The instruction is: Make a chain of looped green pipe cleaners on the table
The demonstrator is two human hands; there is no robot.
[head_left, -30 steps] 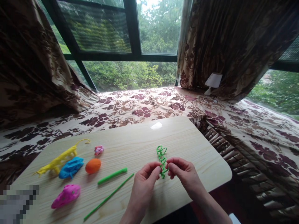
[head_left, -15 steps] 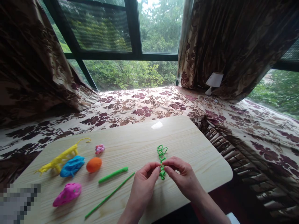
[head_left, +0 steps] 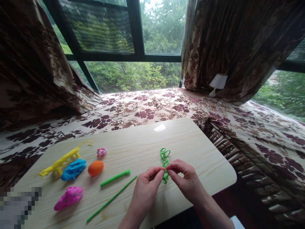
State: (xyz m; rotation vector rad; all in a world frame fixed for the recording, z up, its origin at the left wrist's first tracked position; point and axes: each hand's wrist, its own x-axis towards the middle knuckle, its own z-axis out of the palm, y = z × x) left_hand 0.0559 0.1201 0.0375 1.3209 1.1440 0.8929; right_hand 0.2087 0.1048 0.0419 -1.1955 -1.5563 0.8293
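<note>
A looped, twisted strand of green modelling clay point(head_left: 165, 154) lies on the pale wood table, with open loops at its far end. My left hand point(head_left: 146, 187) pinches at its middle with thumb and forefinger. From the other side my right hand point(head_left: 187, 178) is pinched on the same spot, the fingertips of both hands almost touching. The fingertips hide that part of the clay, and a short piece shows below them. Left of my left hand lie a thin green clay string point(head_left: 111, 199) and a thicker green clay roll point(head_left: 115, 178).
On the table point(head_left: 133, 146) to the left are a yellow long-tailed clay animal point(head_left: 63, 160), a blue clay piece point(head_left: 73, 169), an orange ball point(head_left: 95, 168), a pink clay piece point(head_left: 69, 197) and a small pink-and-white lump point(head_left: 101, 152). A white lamp point(head_left: 218, 81) stands beyond.
My fingertips have drawn slightly closer together over the green clay. Otherwise the hands and the things on the table stay practically where they were.
</note>
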